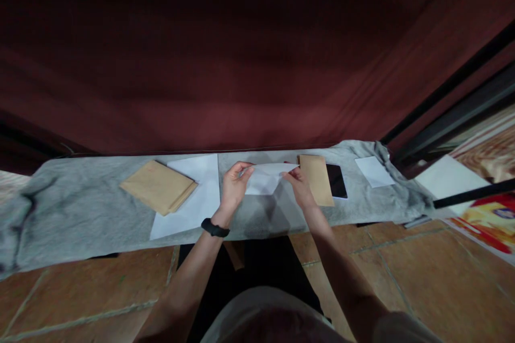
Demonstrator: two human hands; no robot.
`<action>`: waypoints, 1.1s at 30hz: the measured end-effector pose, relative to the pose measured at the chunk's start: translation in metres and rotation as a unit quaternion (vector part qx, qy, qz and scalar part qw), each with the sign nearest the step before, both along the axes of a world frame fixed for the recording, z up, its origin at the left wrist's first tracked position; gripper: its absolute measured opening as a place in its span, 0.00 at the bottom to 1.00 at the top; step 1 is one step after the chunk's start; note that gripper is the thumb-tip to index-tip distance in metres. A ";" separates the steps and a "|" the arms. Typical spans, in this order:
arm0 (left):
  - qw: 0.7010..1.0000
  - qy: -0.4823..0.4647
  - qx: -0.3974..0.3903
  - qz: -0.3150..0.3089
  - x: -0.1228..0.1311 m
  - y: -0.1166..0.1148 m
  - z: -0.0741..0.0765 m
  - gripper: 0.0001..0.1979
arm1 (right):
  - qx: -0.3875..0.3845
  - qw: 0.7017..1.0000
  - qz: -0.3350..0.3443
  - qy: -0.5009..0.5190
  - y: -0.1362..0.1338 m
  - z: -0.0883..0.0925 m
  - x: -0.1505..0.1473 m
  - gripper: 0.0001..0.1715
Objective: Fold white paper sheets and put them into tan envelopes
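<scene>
Both hands hold one white sheet of paper [263,181] by its two sides, just above the grey cloth. My left hand [236,182], with a black band on its wrist, pinches the left edge between thumb and fingers. My right hand [296,182] grips the right edge the same way. The sheet looks bent or folded, with its upper edge bowed. Close beside my right hand lies a brown envelope [317,179]. To the left of my left hand, large white sheets [207,182] lie flat, partly covered by a stack of brown envelopes [156,186].
A dark-screened phone [337,181] lies partly under the right envelope. Further right is a small white paper [374,171]. The grey cloth [80,198] covers a narrow bench against a dark red surface [241,64]. A colourful printed bag [486,220] is at the far right.
</scene>
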State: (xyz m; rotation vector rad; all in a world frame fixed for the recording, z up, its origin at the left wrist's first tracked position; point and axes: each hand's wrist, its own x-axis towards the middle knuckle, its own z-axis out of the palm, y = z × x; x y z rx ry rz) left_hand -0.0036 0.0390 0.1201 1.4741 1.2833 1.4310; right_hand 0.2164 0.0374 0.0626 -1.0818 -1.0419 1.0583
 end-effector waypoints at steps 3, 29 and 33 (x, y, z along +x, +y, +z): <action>0.996 0.009 0.070 -0.060 -0.008 -0.015 0.007 0.05 | 0.051 0.998 0.019 -0.044 -0.005 0.024 0.008 0.09; 0.838 0.504 0.031 -0.209 0.064 -0.023 -0.118 0.29 | 0.180 0.787 0.201 -0.555 -0.094 -0.074 0.020 0.29; 0.839 0.516 0.047 -0.165 0.059 -0.007 -0.127 0.30 | 0.179 0.791 0.212 -0.546 -0.094 -0.075 0.022 0.28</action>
